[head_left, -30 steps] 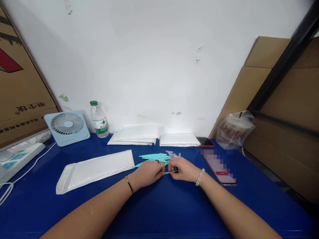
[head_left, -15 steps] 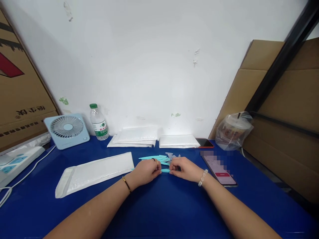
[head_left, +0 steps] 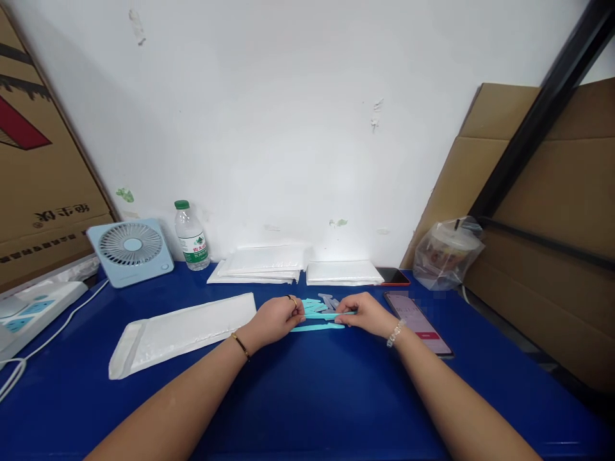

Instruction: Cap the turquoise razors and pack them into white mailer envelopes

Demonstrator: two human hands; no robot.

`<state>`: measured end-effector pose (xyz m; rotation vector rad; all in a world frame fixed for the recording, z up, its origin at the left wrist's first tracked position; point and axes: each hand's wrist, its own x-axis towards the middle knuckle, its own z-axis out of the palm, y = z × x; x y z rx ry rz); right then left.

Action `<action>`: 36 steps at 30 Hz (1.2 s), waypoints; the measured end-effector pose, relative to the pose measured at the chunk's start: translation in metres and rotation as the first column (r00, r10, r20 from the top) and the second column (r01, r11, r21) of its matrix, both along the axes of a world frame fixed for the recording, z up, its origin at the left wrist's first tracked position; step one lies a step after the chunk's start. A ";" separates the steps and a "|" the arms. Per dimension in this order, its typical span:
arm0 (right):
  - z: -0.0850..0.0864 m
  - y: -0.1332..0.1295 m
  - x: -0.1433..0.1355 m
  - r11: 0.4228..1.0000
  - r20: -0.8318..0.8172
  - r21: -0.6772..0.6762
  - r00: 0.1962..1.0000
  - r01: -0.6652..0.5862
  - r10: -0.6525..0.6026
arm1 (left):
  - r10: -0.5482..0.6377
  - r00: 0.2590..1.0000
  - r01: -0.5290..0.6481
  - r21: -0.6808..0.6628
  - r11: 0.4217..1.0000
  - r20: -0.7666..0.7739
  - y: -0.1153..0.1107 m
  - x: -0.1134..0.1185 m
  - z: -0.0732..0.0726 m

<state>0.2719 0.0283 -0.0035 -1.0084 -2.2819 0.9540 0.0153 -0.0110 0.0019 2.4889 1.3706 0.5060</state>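
Between my two hands stretches a thin turquoise stick [head_left: 319, 315], shaped like an eyebrow razor. My left hand [head_left: 273, 320] pinches its left end, with the fingertips closed. At the other end the thumb and fingers of my right hand [head_left: 368, 314] are closed on it too. A second turquoise stick [head_left: 317, 327] lies on the blue table just in front, below the held one. Right behind the hands is a small pile of turquoise sticks [head_left: 313, 305]; my left hand partly covers it. Greyish-purple pieces [head_left: 328, 301] of similar size lie beside that pile.
A white padded envelope [head_left: 192, 331] lies flat at left. More envelopes [head_left: 262, 261] are stacked by the wall, with another stack [head_left: 343, 272] beside them. A phone [head_left: 418, 325] and a bagged cup [head_left: 446, 253] stand right; a fan [head_left: 131, 251], bottle [head_left: 192, 237] and power strip [head_left: 33, 314] left.
One turquoise stick now lies on the table in front of the hands, and another is held between them slightly farther back. The hands have moved a little apart.
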 end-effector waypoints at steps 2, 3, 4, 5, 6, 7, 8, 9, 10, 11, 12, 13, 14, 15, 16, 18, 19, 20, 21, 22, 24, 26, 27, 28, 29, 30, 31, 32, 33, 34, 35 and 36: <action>0.000 0.001 0.002 0.998 -0.029 -0.065 0.999 0.023 -0.025 | -0.001 1.000 0.001 0.009 1.000 0.013 0.000 0.000 0.002; 0.000 0.002 0.002 0.996 -0.042 -0.086 0.999 0.032 -0.035 | -0.003 1.000 0.003 0.014 1.000 0.017 0.000 0.000 0.003; 0.000 0.002 0.003 0.995 -0.052 -0.097 0.998 0.037 -0.043 | -0.003 1.000 0.003 0.021 1.000 0.020 -0.001 0.000 0.003; -0.001 0.002 0.003 0.994 -0.060 -0.102 0.997 0.038 -0.045 | -0.001 1.000 0.000 0.025 1.000 0.021 -0.001 0.000 0.004; -0.001 0.002 0.002 0.994 -0.065 -0.107 0.997 0.037 -0.044 | 0.003 1.000 -0.003 0.026 1.000 0.022 -0.001 0.000 0.004; -0.002 0.002 0.002 0.993 -0.068 -0.113 0.997 0.035 -0.043 | 0.007 1.000 -0.008 0.026 1.000 0.023 -0.002 0.000 0.005; -0.002 0.002 0.001 0.992 -0.070 -0.119 0.997 0.036 -0.045 | 0.010 1.000 -0.011 0.025 1.000 0.025 -0.002 0.001 0.005; -0.002 0.002 0.001 0.991 -0.074 -0.126 0.996 0.040 -0.049 | 0.011 1.000 -0.011 0.025 1.000 0.029 -0.002 0.001 0.005; -0.002 0.002 0.001 0.990 -0.078 -0.131 0.995 0.044 -0.055 | 0.009 0.999 -0.009 0.027 1.000 0.033 -0.002 0.001 0.005; -0.002 0.002 0.001 0.990 -0.082 -0.134 0.995 0.048 -0.059 | 0.006 0.999 -0.008 0.032 0.999 0.035 -0.002 0.000 0.005; -0.001 0.002 0.002 0.989 -0.088 -0.136 0.994 0.055 -0.067 | 0.008 0.999 -0.010 0.039 0.999 0.036 -0.001 -0.001 0.005; -0.001 0.003 0.004 0.988 -0.095 -0.140 0.992 0.063 -0.077 | 0.016 0.999 -0.017 0.046 0.999 0.037 0.001 -0.004 0.005; 0.000 0.004 0.007 0.987 -0.106 -0.143 0.990 0.077 -0.092 | 0.031 0.999 -0.033 0.051 0.998 0.039 0.003 -0.007 0.004; 0.001 0.006 0.010 0.985 -0.120 -0.141 0.986 0.099 -0.116 | 0.058 0.997 -0.061 0.052 0.997 0.045 0.005 -0.011 0.003; 0.002 0.008 0.014 0.983 -0.148 -0.131 0.978 0.130 -0.149 | 0.094 0.994 -0.097 0.046 0.994 0.059 0.008 -0.016 0.002; 0.003 0.014 0.021 0.973 -0.245 -0.105 0.943 0.203 -0.223 | 0.183 0.977 -0.185 0.015 0.983 0.112 0.016 -0.026 -0.001; 0.002 0.018 0.024 0.965 -0.306 -0.102 0.916 0.240 -0.260 | 0.220 0.964 -0.222 -0.007 0.975 0.147 0.019 -0.030 -0.003; 0.000 0.020 0.025 0.954 -0.368 -0.116 0.880 0.276 -0.299 | 0.249 0.952 -0.248 -0.028 0.968 0.181 0.022 -0.033 -0.005; -0.002 0.023 0.025 0.941 -0.425 -0.149 0.839 0.304 -0.338 | 0.264 0.941 -0.260 -0.049 0.964 0.213 0.025 -0.035 -0.006; -0.005 0.024 0.024 0.926 -0.470 -0.201 0.798 0.319 -0.377 | 0.268 0.933 -0.260 -0.066 0.963 0.241 0.026 -0.036 -0.007; -0.011 0.026 0.019 0.892 -0.515 -0.338 0.735 0.299 -0.441 | 0.250 0.927 -0.234 -0.088 0.968 0.281 0.027 -0.034 -0.009; -0.017 0.025 0.013 0.852 -0.522 -0.470 0.705 0.232 -0.480 | 0.214 0.928 -0.193 -0.097 0.976 0.306 0.026 -0.031 -0.011; -0.019 0.024 0.009 0.828 -0.517 -0.525 0.700 0.196 -0.493 | 0.196 0.929 -0.173 -0.098 0.980 0.315 0.026 -0.029 -0.012; -0.021 0.024 0.007 0.805 -0.513 -0.570 0.695 0.162 -0.503 | 0.181 0.930 -0.158 -0.097 0.983 0.321 0.025 -0.028 -0.012; -0.022 0.023 0.005 0.786 -0.517 -0.606 0.687 0.128 -0.510 | 0.171 0.931 -0.148 -0.095 0.984 0.324 0.025 -0.027 -0.013; -0.023 0.023 0.004 0.769 -0.530 -0.632 0.671 0.093 -0.517 | 0.164 0.931 -0.142 -0.091 0.986 0.325 0.024 -0.026 -0.013; -0.023 0.023 0.004 0.756 -0.551 -0.652 0.649 0.058 -0.525 | 0.160 0.932 -0.139 -0.085 0.987 0.324 0.024 -0.026 -0.013; -0.023 0.024 0.004 0.745 -0.576 -0.667 0.620 0.021 -0.533 | 0.158 0.933 -0.140 -0.078 0.987 0.323 0.025 -0.025 -0.013; -0.022 0.024 0.005 0.734 -0.599 -0.679 0.588 -0.013 -0.544 | 0.156 0.934 -0.141 -0.070 0.988 0.322 0.025 -0.025 -0.014; -0.021 0.025 0.006 0.724 -0.618 -0.689 0.558 -0.045 -0.554 | 0.156 0.934 -0.143 -0.064 0.988 0.322 0.026 -0.025 -0.014; -0.020 0.025 0.007 0.713 -0.632 -0.697 0.532 -0.073 -0.564 | 0.155 0.934 -0.143 -0.061 0.988 0.323 0.026 -0.025 -0.014; -0.019 0.025 0.007 0.703 -0.641 -0.704 0.514 -0.097 -0.570 | 0.154 0.934 -0.142 -0.061 0.988 0.324 0.027 -0.025 -0.015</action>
